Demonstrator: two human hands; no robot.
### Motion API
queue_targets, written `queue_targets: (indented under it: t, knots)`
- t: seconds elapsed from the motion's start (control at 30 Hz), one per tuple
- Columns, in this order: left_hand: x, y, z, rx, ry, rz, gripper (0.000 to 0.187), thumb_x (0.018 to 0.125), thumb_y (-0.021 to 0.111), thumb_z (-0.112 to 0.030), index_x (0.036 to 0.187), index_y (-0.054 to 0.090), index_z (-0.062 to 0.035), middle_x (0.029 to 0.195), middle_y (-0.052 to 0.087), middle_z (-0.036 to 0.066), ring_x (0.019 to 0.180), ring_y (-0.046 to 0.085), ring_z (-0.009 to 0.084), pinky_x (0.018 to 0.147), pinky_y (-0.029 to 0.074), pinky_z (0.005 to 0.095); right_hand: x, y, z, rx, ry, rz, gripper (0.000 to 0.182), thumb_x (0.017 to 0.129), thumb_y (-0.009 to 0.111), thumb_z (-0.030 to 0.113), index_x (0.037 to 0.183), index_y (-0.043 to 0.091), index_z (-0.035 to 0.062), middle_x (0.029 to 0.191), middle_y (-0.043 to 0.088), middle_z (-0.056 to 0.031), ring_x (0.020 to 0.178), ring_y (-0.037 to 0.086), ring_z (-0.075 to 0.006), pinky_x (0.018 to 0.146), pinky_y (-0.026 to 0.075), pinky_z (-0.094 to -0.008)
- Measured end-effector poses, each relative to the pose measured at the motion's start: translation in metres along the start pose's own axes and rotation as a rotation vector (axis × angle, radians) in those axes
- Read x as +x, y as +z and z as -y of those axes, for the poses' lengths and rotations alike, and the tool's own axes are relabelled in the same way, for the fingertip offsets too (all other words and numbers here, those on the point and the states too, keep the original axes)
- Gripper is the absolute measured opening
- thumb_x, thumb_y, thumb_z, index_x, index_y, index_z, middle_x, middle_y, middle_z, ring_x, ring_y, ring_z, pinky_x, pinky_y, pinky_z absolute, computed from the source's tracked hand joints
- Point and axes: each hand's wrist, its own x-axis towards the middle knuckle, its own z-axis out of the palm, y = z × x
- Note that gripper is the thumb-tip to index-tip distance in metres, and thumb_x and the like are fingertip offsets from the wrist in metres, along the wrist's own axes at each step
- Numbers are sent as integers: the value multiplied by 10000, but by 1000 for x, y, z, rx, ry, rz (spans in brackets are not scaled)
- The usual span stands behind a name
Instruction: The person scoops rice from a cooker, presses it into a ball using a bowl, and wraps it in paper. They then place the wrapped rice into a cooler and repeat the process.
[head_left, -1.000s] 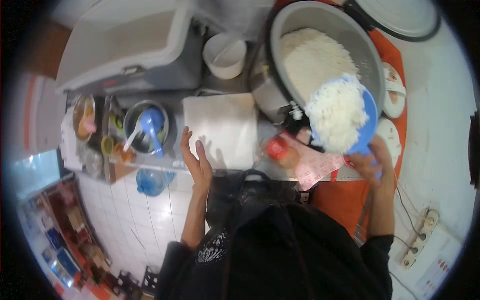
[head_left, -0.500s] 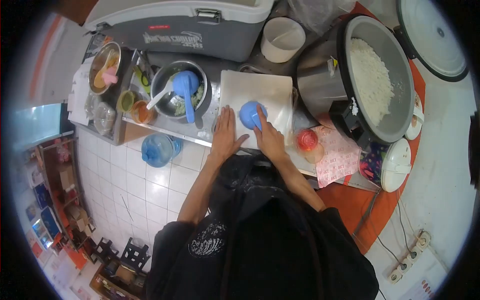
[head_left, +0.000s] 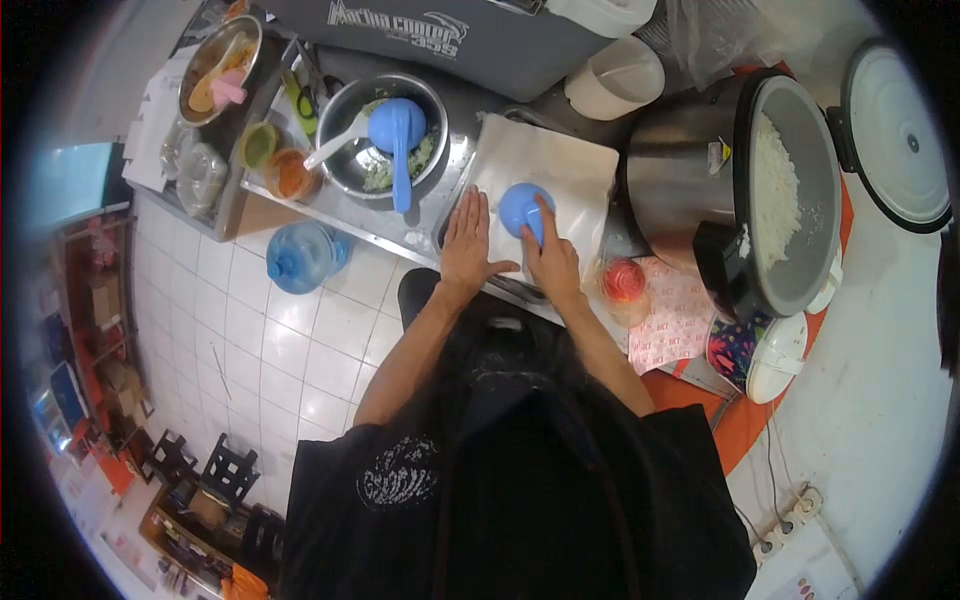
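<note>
One blue scoop seemingly sits beneath the right hand.

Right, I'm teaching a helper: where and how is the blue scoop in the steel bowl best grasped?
Probably pinch the handle end of the blue scoop from the person's side: that long, narrow handle juts past the near rim of the steel bowl, away from the white utensil.

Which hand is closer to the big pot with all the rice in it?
The right hand. It holds the blue scoop on the paper, beside the rice pot. The left hand lies flat at the paper's other side, farther away.
</note>
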Motion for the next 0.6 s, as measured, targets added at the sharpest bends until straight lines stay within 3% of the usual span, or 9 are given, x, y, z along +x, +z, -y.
queue_targets:
  t: [0.07, 0.17, 0.23, 0.33, 0.4, 0.5, 0.53, 0.57, 0.6]
  knots:
    - [-6, -2, 2, -3, -3, 32, 1398, 616, 812, -668, 1576, 109, 67, 1654, 146, 253, 1546, 142, 375, 1244, 173, 481, 0, -11, -3, -120, -28, 191, 582, 1016, 524, 404, 1545, 319, 271, 942, 693, -308, 776, 666, -518, 707, 522, -591]
    - [-7, -1, 3, -7, -39, 92, 1435, 587, 830, -665, 1577, 93, 67, 1657, 129, 254, 1550, 120, 376, 1245, 171, 481, 8, 12, 2, 53, -104, -95, 576, 1016, 526, 395, 1541, 318, 285, 796, 683, -304, 773, 667, -516, 705, 509, -603]
    - [-7, -2, 4, -8, -16, 43, 1446, 577, 832, -674, 1573, 97, 74, 1655, 131, 258, 1549, 117, 384, 1246, 170, 482, 2, 12, 5, 41, -28, -25, 572, 1021, 515, 393, 1544, 307, 289, 825, 695, -297, 799, 666, -526, 747, 506, -605]
    - [-9, -8, 1, 2, 13, 49, 1439, 572, 849, -645, 1561, 112, 95, 1648, 131, 270, 1549, 117, 382, 1248, 176, 470, -1, -5, 8, -47, -1, 61, 577, 1025, 505, 397, 1548, 305, 259, 963, 703, -308, 864, 663, -539, 794, 510, -590]
    - [-6, -16, -5, 22, -31, 86, 1401, 598, 866, -599, 1548, 126, 116, 1635, 124, 300, 1548, 106, 391, 1254, 173, 459, 0, -12, 15, 236, -92, -27, 562, 1032, 519, 386, 1538, 334, 225, 1311, 615, -261, 1087, 636, -509, 919, 503, -550]
    - [-18, -13, -7, 0, 9, -11, 1398, 615, 864, -586, 1544, 103, 129, 1625, 125, 324, 1545, 106, 406, 1259, 159, 464, -25, -41, 28, 354, -21, -22, 565, 1041, 517, 374, 1534, 340, 162, 1416, 546, -232, 1188, 625, -443, 968, 492, -483]
    - [-22, -23, -14, -12, 71, -96, 1225, 658, 867, -497, 1527, 239, 95, 1580, 278, 291, 1503, 235, 413, 1235, 230, 472, -32, -37, 13, 296, -211, -229, 572, 1043, 536, 333, 1522, 341, 91, 1389, 553, -203, 1043, 678, -384, 911, 510, -441]
    - [-22, -27, -15, -8, 80, -98, 1225, 658, 867, -497, 1527, 239, 95, 1580, 278, 291, 1503, 235, 413, 1235, 230, 472, -43, -37, -5, 409, -114, -251, 566, 1046, 529, 312, 1517, 337, 62, 1413, 517, -231, 1183, 586, -376, 1013, 436, -437]
    - [-26, -30, -15, -18, 188, -59, 1078, 680, 862, -433, 1481, 337, 62, 1510, 376, 253, 1444, 324, 400, 1199, 288, 466, -62, -41, -22, 520, -12, -268, 561, 1050, 521, 290, 1511, 333, 33, 1437, 482, -258, 1323, 494, -369, 1114, 361, -432]
